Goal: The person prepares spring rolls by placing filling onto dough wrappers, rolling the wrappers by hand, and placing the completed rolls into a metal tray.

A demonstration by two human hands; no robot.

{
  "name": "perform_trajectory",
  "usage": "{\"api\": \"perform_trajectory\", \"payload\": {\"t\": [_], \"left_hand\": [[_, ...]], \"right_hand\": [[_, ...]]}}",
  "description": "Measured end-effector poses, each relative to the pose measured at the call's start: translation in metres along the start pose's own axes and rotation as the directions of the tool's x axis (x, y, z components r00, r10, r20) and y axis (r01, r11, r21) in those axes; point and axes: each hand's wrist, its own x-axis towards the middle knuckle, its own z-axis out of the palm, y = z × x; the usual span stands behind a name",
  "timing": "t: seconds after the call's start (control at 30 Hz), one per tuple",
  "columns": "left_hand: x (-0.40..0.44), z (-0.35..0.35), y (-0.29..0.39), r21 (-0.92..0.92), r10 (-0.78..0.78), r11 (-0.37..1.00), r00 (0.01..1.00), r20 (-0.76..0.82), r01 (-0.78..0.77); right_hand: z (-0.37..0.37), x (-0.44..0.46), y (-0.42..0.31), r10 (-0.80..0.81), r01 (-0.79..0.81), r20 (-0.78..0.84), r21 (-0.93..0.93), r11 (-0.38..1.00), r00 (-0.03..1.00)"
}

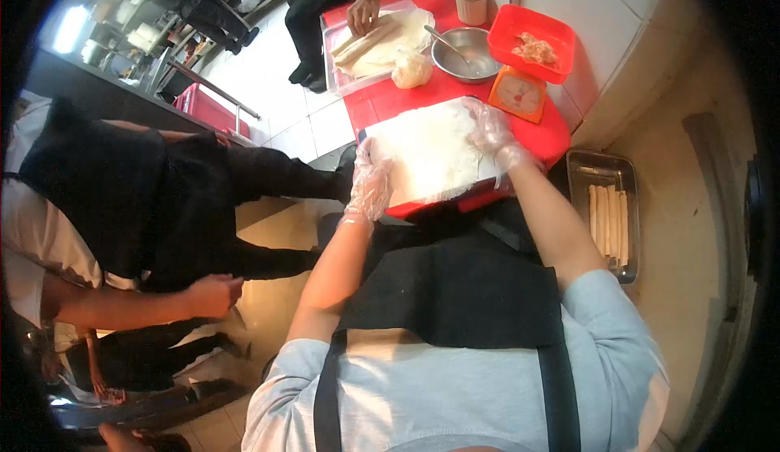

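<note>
A pale, thin sheet of wrapper (431, 147) lies on a flat white board at the near end of the red table; a dark corner shows at its left. My left hand (370, 184), in a clear plastic glove, grips the left edge, with the thumb towards the top. Gloved the same way, my right hand (492, 133) is closed at the right edge, touching the sheet near its far corner. How far the fingers reach underneath is hidden.
Beyond the sheet are a metal bowl (455, 60) with a spoon, an orange scale (517, 94) under a red container (561, 33) of filling, and a cup (470, 5). A co-worker's hand (364, 15) touches rolls on a tray. Right: a metal pan (578, 177) of rolls. Left: a standing person (106, 184).
</note>
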Motion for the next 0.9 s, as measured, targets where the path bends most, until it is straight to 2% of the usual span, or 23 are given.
{"api": "perform_trajectory", "payload": {"t": [0.03, 0.13, 0.2, 0.27, 0.3, 0.33, 0.4, 0.43, 0.47, 0.5, 0.57, 0.6, 0.67, 0.7, 0.8, 0.9], "left_hand": [[-0.004, 0.001, -0.001, -0.010, -0.020, 1.000, 0.999, -0.038, 0.019], [0.002, -0.017, -0.012, 0.213, -0.107, 0.973, 0.992, 0.059, 0.092], [-0.010, -0.002, -0.005, 0.291, -0.146, 0.946, 0.989, -0.004, 0.141], [-0.026, 0.010, 0.000, 0.364, -0.140, 0.918, 0.988, -0.071, 0.156], [-0.027, 0.007, -0.009, 0.419, -0.077, 0.903, 0.995, -0.060, 0.095], [-0.028, 0.007, -0.010, 0.386, -0.094, 0.917, 0.995, -0.040, 0.102], [-0.030, 0.005, -0.011, 0.323, -0.124, 0.939, 0.992, -0.003, 0.119], [-0.029, 0.003, -0.013, 0.376, -0.067, 0.925, 0.998, 0.003, 0.061], [-0.027, 0.000, -0.017, 0.426, -0.008, 0.905, 1.000, 0.011, 0.003], [-0.027, -0.002, -0.020, 0.475, 0.050, 0.878, 0.999, 0.023, -0.054], [-0.034, 0.003, -0.001, 0.586, -0.012, 0.810, 1.000, 0.012, 0.002], [-0.036, 0.004, 0.007, 0.638, -0.037, 0.770, 0.999, 0.005, 0.025], [-0.024, -0.009, -0.015, 0.626, 0.024, 0.779, 0.999, 0.038, -0.042], [-0.020, -0.016, -0.027, 0.616, 0.037, 0.786, 0.999, 0.037, -0.051], [-0.023, -0.014, -0.027, 0.586, 0.043, 0.809, 0.999, 0.010, -0.041], [-0.027, -0.007, -0.018, 0.630, 0.159, 0.762, 0.987, 0.038, -0.147]], "right_hand": [[-0.005, -0.017, -0.018, -0.014, 0.011, -0.019, -0.166, 0.986, 1.000], [-0.007, -0.018, -0.015, -0.144, 0.139, -0.095, -0.063, 0.988, 0.985], [-0.029, -0.006, -0.054, -0.352, 0.322, -0.113, -0.223, 0.920, 0.929], [-0.064, 0.005, -0.118, -0.540, 0.478, -0.080, -0.371, 0.796, 0.838], [-0.085, 0.016, -0.137, -0.643, 0.539, -0.055, -0.496, 0.681, 0.764], [-0.107, 0.032, -0.155, -0.734, 0.579, -0.012, -0.606, 0.546, 0.679], [-0.155, 0.059, -0.175, -0.677, 0.555, -0.143, -0.464, 0.690, 0.722], [-0.177, 0.066, -0.180, -0.483, 0.381, -0.130, -0.453, 0.806, 0.866], [-0.194, 0.071, -0.178, -0.261, 0.186, -0.114, -0.446, 0.876, 0.958], [-0.202, 0.080, -0.164, -0.089, 0.078, -0.015, -0.357, 0.931, 0.996], [-0.207, 0.096, -0.140, 0.231, -0.184, 0.224, -0.211, 0.960, 0.947], [-0.205, 0.097, -0.133, 0.223, -0.124, 0.213, -0.395, 0.910, 0.951], [-0.196, 0.093, -0.129, 0.204, -0.003, 0.198, -0.711, 0.703, 0.959], [-0.191, 0.086, -0.126, 0.188, -0.005, 0.163, -0.742, 0.670, 0.968], [-0.192, 0.097, -0.103, 0.139, 0.095, 0.238, -0.759, 0.644, 0.961], [-0.193, 0.104, -0.084, 0.125, 0.078, 0.312, -0.566, 0.821, 0.942]]}}
